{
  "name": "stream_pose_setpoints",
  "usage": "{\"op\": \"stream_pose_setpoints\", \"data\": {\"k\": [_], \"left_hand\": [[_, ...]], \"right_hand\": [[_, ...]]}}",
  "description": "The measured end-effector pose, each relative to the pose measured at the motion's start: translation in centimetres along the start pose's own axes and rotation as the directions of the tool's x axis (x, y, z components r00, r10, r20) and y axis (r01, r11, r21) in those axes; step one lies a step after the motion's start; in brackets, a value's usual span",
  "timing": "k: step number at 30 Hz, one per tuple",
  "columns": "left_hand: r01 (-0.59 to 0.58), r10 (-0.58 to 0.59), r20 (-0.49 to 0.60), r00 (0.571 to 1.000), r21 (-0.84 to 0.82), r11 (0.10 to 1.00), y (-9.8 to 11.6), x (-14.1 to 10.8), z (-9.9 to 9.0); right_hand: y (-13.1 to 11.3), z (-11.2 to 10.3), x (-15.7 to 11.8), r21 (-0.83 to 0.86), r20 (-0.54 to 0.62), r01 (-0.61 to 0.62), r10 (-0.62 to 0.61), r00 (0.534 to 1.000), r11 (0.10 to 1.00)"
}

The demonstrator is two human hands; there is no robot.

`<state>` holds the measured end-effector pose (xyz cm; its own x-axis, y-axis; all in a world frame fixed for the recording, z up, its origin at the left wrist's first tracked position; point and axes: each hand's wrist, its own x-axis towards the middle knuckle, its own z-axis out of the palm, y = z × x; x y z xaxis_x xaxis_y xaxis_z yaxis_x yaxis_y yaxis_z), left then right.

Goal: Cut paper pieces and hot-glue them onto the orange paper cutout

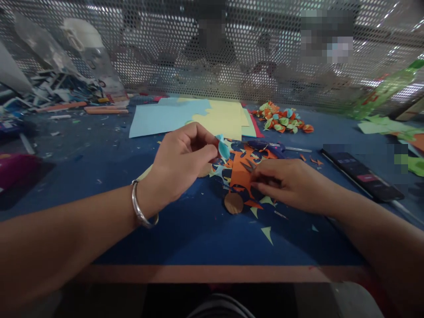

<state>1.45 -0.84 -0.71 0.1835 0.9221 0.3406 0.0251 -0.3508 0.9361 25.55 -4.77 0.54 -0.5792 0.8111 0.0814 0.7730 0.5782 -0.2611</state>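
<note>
Between the thumb and fingers of my left hand [190, 157] is a small curled blue paper piece [224, 149]. My right hand [286, 181] is closed around small scissors [248, 166], whose pointed tips show past the fingers, over a cut orange sheet [239, 170]. Paper scraps in orange, green, blue and yellow lie around and under the scissors. Near them on the blue table is a round brown disc [233, 203]; another brown disc [204, 170] is partly hidden behind my left hand. A dark blue glue gun [268, 147] lies just behind my right hand.
Blue sheets [168, 117] and yellow sheets [225, 115] lie behind my hands, beside a pile of curled paper pieces [283, 118]. A phone [362, 174] with a cable is at right. A clear bottle [102, 66] and a green bottle [386, 92] stand before the perforated metal screen [159, 44].
</note>
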Motion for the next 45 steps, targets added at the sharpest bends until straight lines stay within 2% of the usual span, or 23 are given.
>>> {"op": "stream_pose_setpoints", "data": {"k": [3,6,10,15,21,27,34,41,45], "left_hand": [[-0.087,0.091,-0.03,0.995,0.117,0.989,-0.2,0.0,-0.8],[-0.154,0.154,0.014,0.988,0.172,0.973,-0.3,0.0,-1.3],[-0.075,0.07,0.042,0.997,0.12,0.99,-0.1,-0.2,-1.2],[-0.045,0.042,0.03,0.999,0.099,0.994,0.1,-0.4,-1.2],[0.001,-0.001,0.025,1.0,0.006,1.0,-0.5,0.2,-1.3],[0.022,-0.023,0.019,1.0,0.029,0.999,-1.0,0.6,-1.3],[-0.032,0.031,0.011,0.999,0.053,0.998,-1.3,0.9,-1.5],[-0.019,0.018,0.029,0.999,0.017,1.0,-1.6,1.0,-1.4],[-0.053,0.052,0.016,0.999,0.066,0.996,-1.5,0.9,-1.6]], "right_hand": [[-0.7,-0.1,-0.2,0.1,0.038,0.02,-0.024,0.999,0.995],[-1.3,-0.2,-0.2,0.122,0.125,-0.005,-0.011,0.992,0.993],[-1.8,-0.1,0.0,0.067,0.206,-0.079,0.064,0.977,0.995],[-1.6,0.1,0.2,0.067,0.162,-0.156,0.143,0.976,0.985],[-0.9,0.0,-0.3,0.114,0.02,-0.207,0.206,0.978,0.972],[-0.5,0.2,-0.1,0.004,0.098,-0.193,0.192,0.977,0.981],[-0.1,0.2,-0.4,-0.04,0.034,-0.167,0.168,0.985,0.985],[0.0,0.0,-0.4,-0.091,0.088,-0.24,0.248,0.965,0.967],[-0.2,-0.1,-0.3,-0.096,0.103,-0.294,0.303,0.947,0.951]]}}
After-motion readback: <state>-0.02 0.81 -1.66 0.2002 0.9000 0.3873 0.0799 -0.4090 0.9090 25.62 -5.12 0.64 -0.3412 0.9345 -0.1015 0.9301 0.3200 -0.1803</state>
